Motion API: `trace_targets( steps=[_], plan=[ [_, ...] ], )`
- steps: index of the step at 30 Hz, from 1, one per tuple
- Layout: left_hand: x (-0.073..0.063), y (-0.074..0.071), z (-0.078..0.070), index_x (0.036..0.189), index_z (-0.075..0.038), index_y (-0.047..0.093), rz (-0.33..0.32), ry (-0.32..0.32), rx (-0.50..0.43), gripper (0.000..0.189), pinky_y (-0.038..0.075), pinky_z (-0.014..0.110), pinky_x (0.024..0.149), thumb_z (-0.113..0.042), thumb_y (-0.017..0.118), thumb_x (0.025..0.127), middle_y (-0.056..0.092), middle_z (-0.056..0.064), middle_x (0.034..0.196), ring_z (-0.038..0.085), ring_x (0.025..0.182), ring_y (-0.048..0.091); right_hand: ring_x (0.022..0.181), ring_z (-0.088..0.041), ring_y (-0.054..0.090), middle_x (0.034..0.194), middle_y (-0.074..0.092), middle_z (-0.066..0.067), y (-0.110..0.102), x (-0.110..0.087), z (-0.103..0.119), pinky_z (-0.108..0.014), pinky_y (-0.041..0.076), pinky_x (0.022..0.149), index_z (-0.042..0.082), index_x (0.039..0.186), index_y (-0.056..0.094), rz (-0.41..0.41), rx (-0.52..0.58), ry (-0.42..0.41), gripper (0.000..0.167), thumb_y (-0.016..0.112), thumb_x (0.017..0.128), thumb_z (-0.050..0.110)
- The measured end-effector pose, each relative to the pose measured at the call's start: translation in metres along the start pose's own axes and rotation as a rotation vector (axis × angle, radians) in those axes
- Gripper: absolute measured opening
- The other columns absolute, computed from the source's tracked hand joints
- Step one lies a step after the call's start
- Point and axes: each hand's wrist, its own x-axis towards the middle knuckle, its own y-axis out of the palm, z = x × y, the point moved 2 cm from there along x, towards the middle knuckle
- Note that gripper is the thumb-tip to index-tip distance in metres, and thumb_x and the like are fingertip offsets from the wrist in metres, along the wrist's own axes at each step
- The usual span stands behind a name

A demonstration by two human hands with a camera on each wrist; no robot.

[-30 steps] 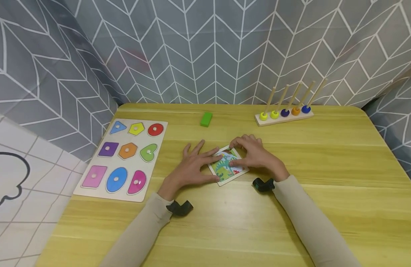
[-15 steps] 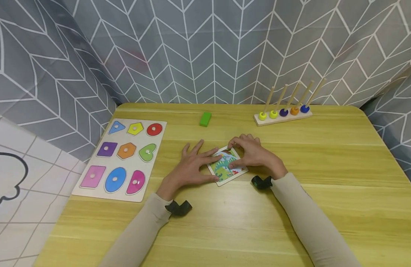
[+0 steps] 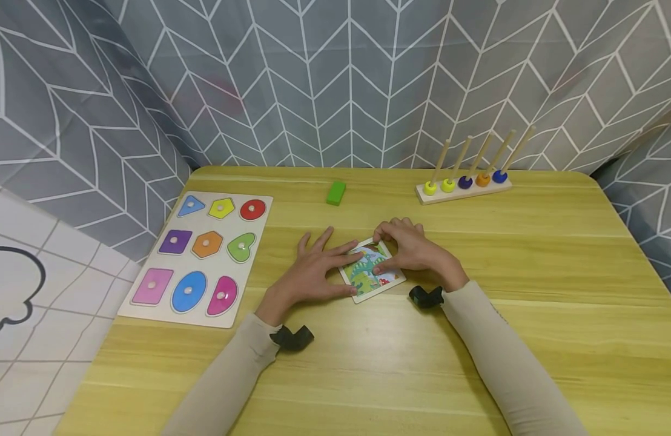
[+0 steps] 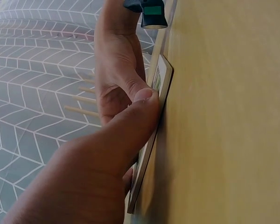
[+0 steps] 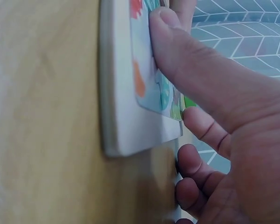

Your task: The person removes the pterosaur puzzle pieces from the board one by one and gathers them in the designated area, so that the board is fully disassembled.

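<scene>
A small framed dinosaur picture puzzle (image 3: 375, 280) lies flat on the wooden table, between both hands. My left hand (image 3: 308, 272) rests over its left side with fingers spread and fairly straight. In the left wrist view the left thumb (image 4: 142, 114) touches the frame's near edge. My right hand (image 3: 414, 248) has its fingers bent at the far right corner. Its thumb (image 5: 177, 51) presses on the picture, as the right wrist view shows, with the index fingertip by the frame's edge. The hands cover parts of the picture.
A white shape board (image 3: 215, 221) with knobbed coloured pieces lies on the left. Behind the hands is a green block (image 3: 336, 193). A wooden peg stand (image 3: 466, 192) with coloured beads stands at the back right. Patterned curtains (image 3: 335, 85) hang behind the table (image 3: 357, 387).
The hands and the puzzle hold almost the same place throughout. Only the head view shifts slightly.
</scene>
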Motion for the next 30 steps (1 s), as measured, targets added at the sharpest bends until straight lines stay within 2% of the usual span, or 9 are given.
trace_targets(
  steps=[9,17,21,24,30],
  plan=[
    [0.0,-0.001,-0.001,0.152,-0.042,0.044,0.003,0.003,0.001,0.073,-0.004,0.068,0.121,-0.069,0.063,0.087,0.034,-0.018,0.164,0.037,0.16,0.006,0.101,-0.027,0.043,0.106,0.056,-0.007,0.001,-0.004,0.001,-0.042,0.022,0.085,0.015,0.112,0.06,-0.021,0.026,-0.013,0.056,0.094,0.072,0.034],
    [0.0,-0.002,0.0,0.149,-0.039,0.052,-0.038,0.007,-0.003,0.063,0.001,0.068,0.121,-0.064,0.061,0.091,0.041,-0.012,0.162,0.036,0.159,0.013,0.105,-0.026,0.045,0.115,0.061,-0.01,0.003,-0.011,-0.008,-0.041,0.021,0.086,0.016,0.133,0.061,-0.103,0.104,-0.032,0.062,0.089,0.079,0.028],
    [0.0,-0.003,0.001,0.142,-0.038,0.06,-0.081,0.016,-0.027,0.055,0.004,0.066,0.121,-0.061,0.062,0.092,0.044,-0.009,0.161,0.034,0.159,0.016,0.1,-0.024,0.042,0.11,0.063,-0.008,0.004,-0.013,-0.013,-0.039,0.02,0.084,0.015,0.127,0.069,-0.172,0.128,-0.023,0.048,0.085,0.083,0.026],
    [0.0,-0.004,0.003,0.136,-0.037,0.066,-0.098,0.031,-0.058,0.048,0.005,0.065,0.121,-0.057,0.063,0.093,0.04,-0.009,0.163,0.033,0.159,0.014,0.094,-0.023,0.039,0.105,0.064,-0.006,0.004,-0.014,-0.015,-0.039,0.019,0.082,0.015,0.12,0.073,-0.21,0.135,-0.012,0.037,0.084,0.085,0.024],
    [0.0,-0.004,0.006,0.13,-0.036,0.071,-0.108,0.05,-0.075,0.038,0.007,0.065,0.121,-0.05,0.063,0.095,0.038,-0.007,0.164,0.034,0.159,0.015,0.088,-0.022,0.035,0.096,0.061,-0.005,0.006,-0.014,-0.017,-0.038,0.017,0.079,0.017,0.115,0.077,-0.215,0.136,-0.008,0.031,0.082,0.086,0.024]
  ],
)
